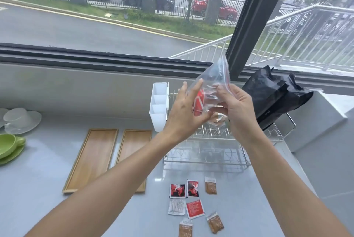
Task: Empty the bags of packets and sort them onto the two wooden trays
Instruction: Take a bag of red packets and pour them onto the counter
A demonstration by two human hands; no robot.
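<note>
I hold a clear zip bag (211,78) with a red seal strip up in front of me, above the dish rack. My left hand (184,110) grips its left side and my right hand (236,110) pinches its right side. Red and brown packets show inside it. Two wooden trays (93,158) (132,145) lie side by side on the counter at the left, with nothing on them. Several loose packets lie on the counter near me: red ones (195,208), brown ones (210,185) and a white one (176,206).
A wire dish rack (208,150) with a white cutlery holder (159,104) stands behind the packets. A black bag (274,97) rests on the rack's right end. A green cup and saucer (8,145) and a white cup and saucer (21,120) sit at the far left.
</note>
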